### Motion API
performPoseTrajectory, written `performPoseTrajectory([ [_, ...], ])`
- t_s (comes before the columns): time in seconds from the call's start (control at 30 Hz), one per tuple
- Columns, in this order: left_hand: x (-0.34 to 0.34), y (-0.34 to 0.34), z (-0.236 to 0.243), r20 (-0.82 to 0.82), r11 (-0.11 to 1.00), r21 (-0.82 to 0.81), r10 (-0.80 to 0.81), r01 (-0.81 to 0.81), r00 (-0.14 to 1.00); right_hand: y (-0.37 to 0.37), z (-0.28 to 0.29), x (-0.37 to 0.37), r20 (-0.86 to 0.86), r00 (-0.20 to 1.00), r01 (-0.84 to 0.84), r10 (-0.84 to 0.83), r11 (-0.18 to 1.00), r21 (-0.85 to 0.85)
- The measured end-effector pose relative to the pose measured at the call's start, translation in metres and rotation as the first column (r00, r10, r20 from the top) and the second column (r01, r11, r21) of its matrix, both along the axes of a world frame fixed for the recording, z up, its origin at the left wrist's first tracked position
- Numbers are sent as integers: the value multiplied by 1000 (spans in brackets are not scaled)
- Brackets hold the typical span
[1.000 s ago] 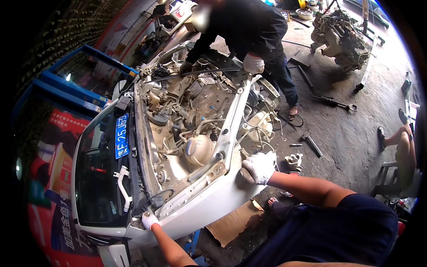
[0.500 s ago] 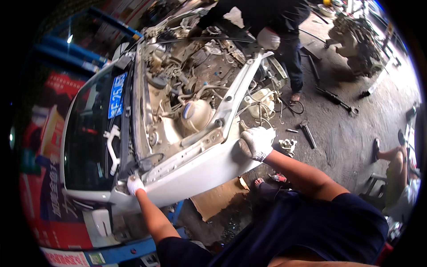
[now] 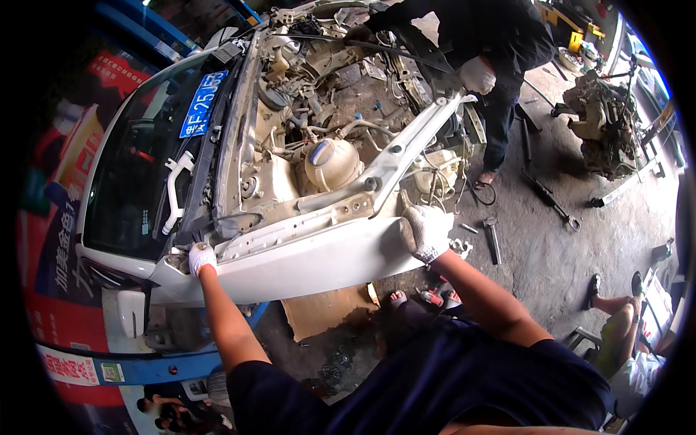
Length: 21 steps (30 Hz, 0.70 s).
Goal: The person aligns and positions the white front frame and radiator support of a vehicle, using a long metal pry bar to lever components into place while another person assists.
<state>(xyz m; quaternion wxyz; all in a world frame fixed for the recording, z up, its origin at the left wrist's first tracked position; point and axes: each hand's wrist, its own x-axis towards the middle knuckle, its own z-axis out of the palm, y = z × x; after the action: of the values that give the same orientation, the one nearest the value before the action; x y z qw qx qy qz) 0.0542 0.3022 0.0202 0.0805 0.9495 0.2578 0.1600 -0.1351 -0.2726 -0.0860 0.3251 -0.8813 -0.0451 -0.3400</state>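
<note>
Concrete floor (image 3: 536,239) spreads right of the white fender (image 3: 319,259), which runs along the near side of the car (image 3: 279,174). At the fender's rear end, the gloved left hand (image 3: 203,259) curls over the edge; at its front end, the right hand (image 3: 429,233) grips, partly closed, with cardboard (image 3: 326,312) lying below it.

A grey concrete floor (image 3: 533,279) spreads across the right side, worn and mottled, with a dark wet stain (image 3: 337,366) near a flattened brown cardboard sheet (image 3: 322,313). Red printed banners (image 3: 54,315), partly dark blue, line the left. Blue steel beams (image 3: 156,32) cross the shadowed upper left corner. Bright daylight falls at the right, paling the concrete beside a dark stool (image 3: 578,338).
</note>
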Motion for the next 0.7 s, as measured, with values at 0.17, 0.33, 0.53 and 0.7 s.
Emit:
performPoseTrajectory([
  [0.17,12,48,-6,99,998,-31,-47,51,994,3,8,2,48,999,-19,18,1000,21],
  [0.33,7,50,-5,103,986,-92,-129,139,986,0,13,-3,11,999,-37,36,999,28],
  [0.53,10,60,-13,135,988,-45,-143,150,980,-1,6,-4,-17,1000,-18,18,1000,-19],
  [0.7,9,1,-14,121,987,41,-156,152,980,-9,5,-9,-18,1000,14,-14,1000,12],
])
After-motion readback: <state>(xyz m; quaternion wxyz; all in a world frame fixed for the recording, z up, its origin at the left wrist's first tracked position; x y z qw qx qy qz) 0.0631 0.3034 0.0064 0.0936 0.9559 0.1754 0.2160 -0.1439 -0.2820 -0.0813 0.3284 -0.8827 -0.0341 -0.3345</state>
